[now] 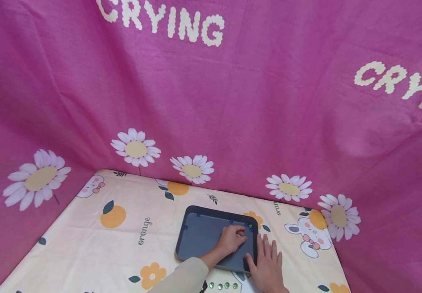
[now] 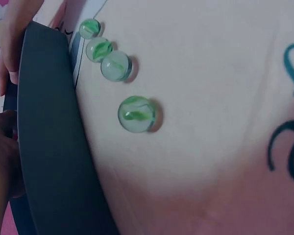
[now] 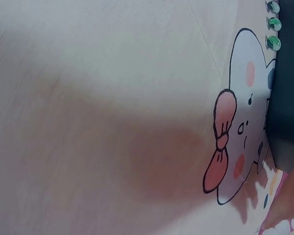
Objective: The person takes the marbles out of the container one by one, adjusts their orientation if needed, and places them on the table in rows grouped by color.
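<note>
A dark grey rectangular tray (image 1: 205, 236) lies on the cloth. My left hand (image 1: 231, 239) reaches into it with bent fingers; whether they pinch anything is hidden. Beside the fingertips, near the far right corner, a green marble (image 1: 250, 226) sits among blue marbles (image 1: 246, 224). Another blue marble (image 1: 231, 221) lies by the far wall, and more (image 1: 185, 228) are at the left. My right hand (image 1: 268, 266), fingers spread and straight, lies against the tray's right side at the near corner. Several clear green marbles (image 2: 137, 114) form a row on the cloth before the tray's near wall (image 2: 54, 132).
A cream cloth (image 1: 86, 244) printed with oranges, flowers and rabbits covers the table. Pink-purple fabric (image 1: 251, 101) with daisies and lettering hangs behind and at both sides. In the right wrist view, green marbles (image 3: 273, 43) line the tray's edge.
</note>
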Motion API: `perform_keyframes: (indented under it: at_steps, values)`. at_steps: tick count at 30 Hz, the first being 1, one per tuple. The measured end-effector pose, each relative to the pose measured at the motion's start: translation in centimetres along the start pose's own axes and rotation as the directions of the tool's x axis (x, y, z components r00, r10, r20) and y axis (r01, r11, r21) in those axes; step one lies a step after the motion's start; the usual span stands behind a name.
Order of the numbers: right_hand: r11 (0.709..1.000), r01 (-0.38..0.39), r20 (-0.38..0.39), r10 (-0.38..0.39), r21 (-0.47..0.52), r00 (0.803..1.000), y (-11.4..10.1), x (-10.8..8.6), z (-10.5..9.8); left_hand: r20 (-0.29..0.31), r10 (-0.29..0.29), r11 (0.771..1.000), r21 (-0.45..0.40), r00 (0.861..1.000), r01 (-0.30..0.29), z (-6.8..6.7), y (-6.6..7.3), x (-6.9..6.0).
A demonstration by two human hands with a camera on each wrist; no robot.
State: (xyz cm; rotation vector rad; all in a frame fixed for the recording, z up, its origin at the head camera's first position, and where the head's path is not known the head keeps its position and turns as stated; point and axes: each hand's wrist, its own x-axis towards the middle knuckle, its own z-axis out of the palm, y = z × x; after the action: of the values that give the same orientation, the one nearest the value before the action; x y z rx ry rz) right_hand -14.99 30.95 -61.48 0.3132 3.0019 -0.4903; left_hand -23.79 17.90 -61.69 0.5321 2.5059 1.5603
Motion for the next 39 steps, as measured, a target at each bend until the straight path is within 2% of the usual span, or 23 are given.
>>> perform_keyframes:
  at_steps: [5,9,13,18,24,33,39]
  values:
    - [1.0,0.004,-0.013,-0.004,0.001,1.0,0.2,0.0,-0.1,-0.027,0.03,0.999,0.039,0.999,-0.029,0.6,0.1,0.8]
    - [1.0,0.009,-0.014,-0.008,0.008,1.0,0.2,-0.1,0.0,-0.065,0.025,0.998,0.051,0.998,-0.022,1.1,0.2,0.9]
    - [1.0,0.01,-0.014,-0.01,0.01,1.0,0.4,-0.1,0.0,-0.1,0.033,0.994,0.109,0.994,-0.022,1.6,0.5,1.2]
    - [1.0,0.011,-0.007,-0.011,0.019,1.0,0.4,-0.2,-0.2,-0.114,0.01,0.986,0.168,0.993,0.009,2.0,0.9,1.7]
    - [1.0,0.012,-0.013,-0.012,0.018,1.0,0.3,-0.2,-0.2,-0.144,0.034,0.981,0.194,0.989,-0.005,2.3,1.2,2.1]
    - [1.0,0.012,-0.016,-0.012,0.011,1.0,0.1,-0.3,0.1,-0.126,0.011,0.977,0.213,0.992,0.017,2.6,1.4,2.6]
    - [1.0,0.027,-0.027,-0.026,0.014,0.999,0.3,-0.3,0.2,-0.118,0.02,0.969,0.249,0.993,0.01,2.9,1.2,3.1]
